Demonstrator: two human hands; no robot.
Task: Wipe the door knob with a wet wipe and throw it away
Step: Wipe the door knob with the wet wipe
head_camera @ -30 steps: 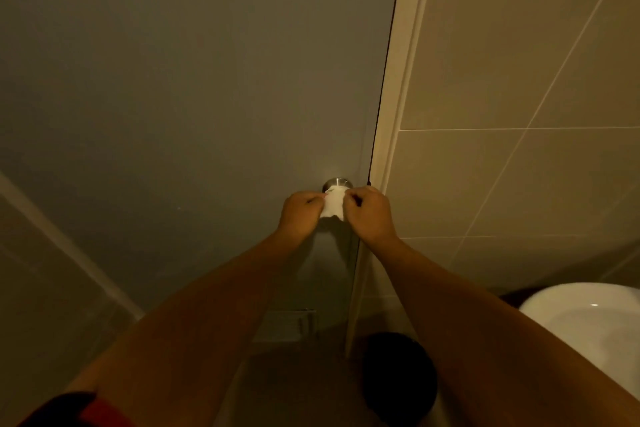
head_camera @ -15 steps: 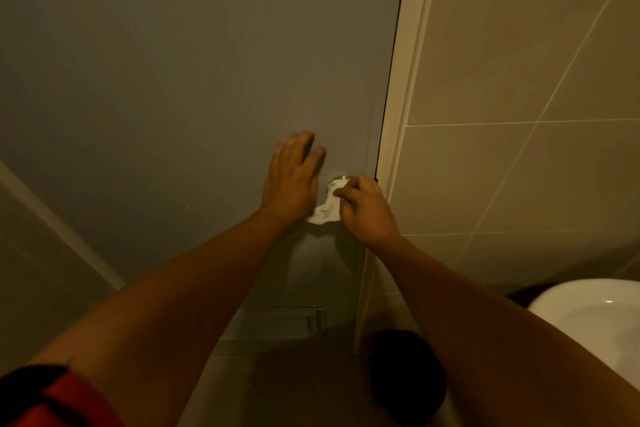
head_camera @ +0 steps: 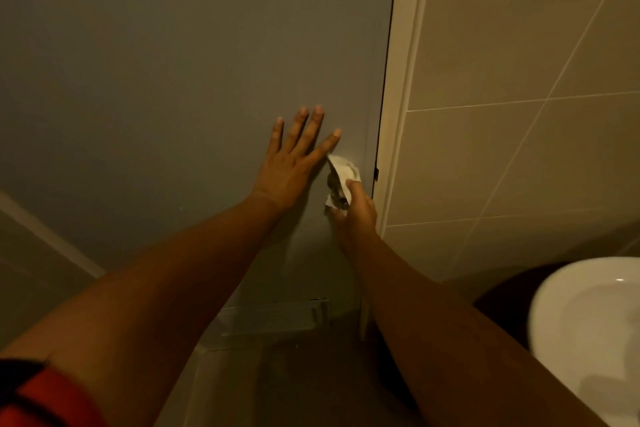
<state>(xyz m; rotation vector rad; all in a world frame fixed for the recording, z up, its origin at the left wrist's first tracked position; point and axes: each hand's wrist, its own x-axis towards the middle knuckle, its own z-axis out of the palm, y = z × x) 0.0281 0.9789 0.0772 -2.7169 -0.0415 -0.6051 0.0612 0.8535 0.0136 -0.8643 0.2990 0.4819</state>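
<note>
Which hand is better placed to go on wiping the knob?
The right hand: it holds the wipe wrapped over the knob. The left hand lies flat and empty on the door.

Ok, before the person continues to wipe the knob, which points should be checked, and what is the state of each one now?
1. Wet wipe is in the right hand: ok.
2. Wipe lies against the door knob: ok, partly wrapped around it.
3. Left hand flat on the door, fingers spread, clear of the wipe: ok.
4. Whole knob covered: not ok, metal still shows.
5. Door shut against the frame: cannot tell.
6. Bin for the wipe in view: cannot tell; only a dark shape is on the floor.
</note>
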